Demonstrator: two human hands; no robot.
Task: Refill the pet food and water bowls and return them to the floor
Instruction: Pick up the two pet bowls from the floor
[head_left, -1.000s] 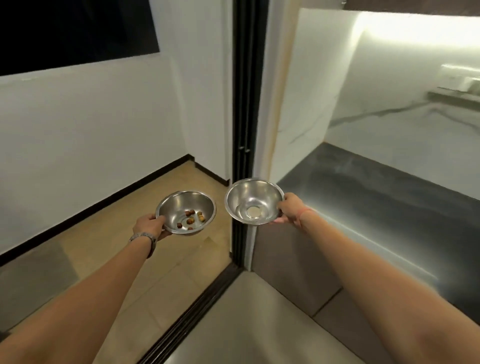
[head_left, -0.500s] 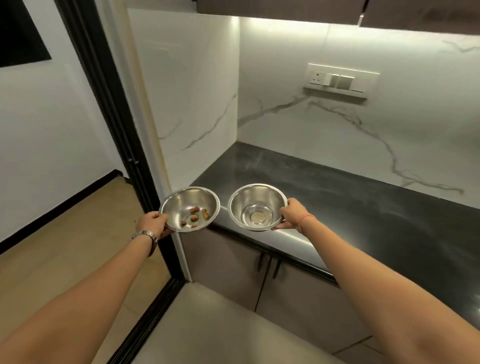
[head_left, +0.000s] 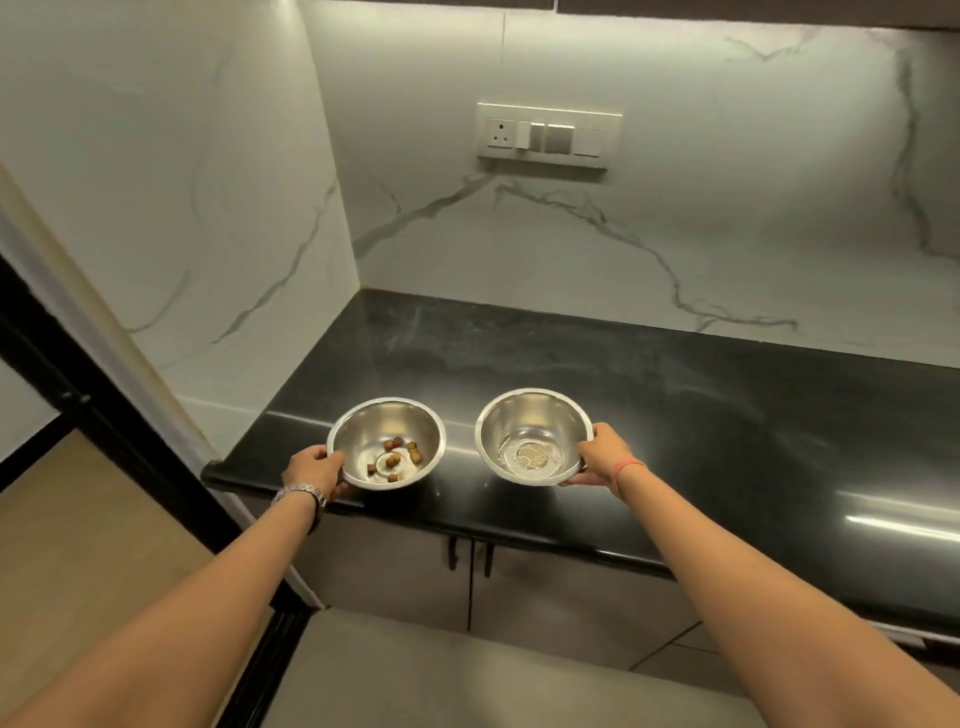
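Observation:
Two steel bowls hang over the front of the black countertop (head_left: 649, 384). My left hand (head_left: 314, 470) grips the left rim of the food bowl (head_left: 363, 431), which holds several brown kibble pieces (head_left: 397, 457). My right hand (head_left: 602, 454) grips the right rim of the water bowl (head_left: 530, 421), which has a thin film of water at its bottom. The bowls sit side by side, a small gap apart. I cannot tell whether they touch the counter.
White marbled walls close the counter at the back and left. A switch and socket panel (head_left: 548, 136) sits on the back wall. Cabinet doors with dark handles (head_left: 470, 558) are below the counter. A black door frame (head_left: 78, 400) stands at the left.
The view has swung right from the doorway to face the counter. Both bowls have moved from beside the door frame to over the counter's front edge, still in my hands.

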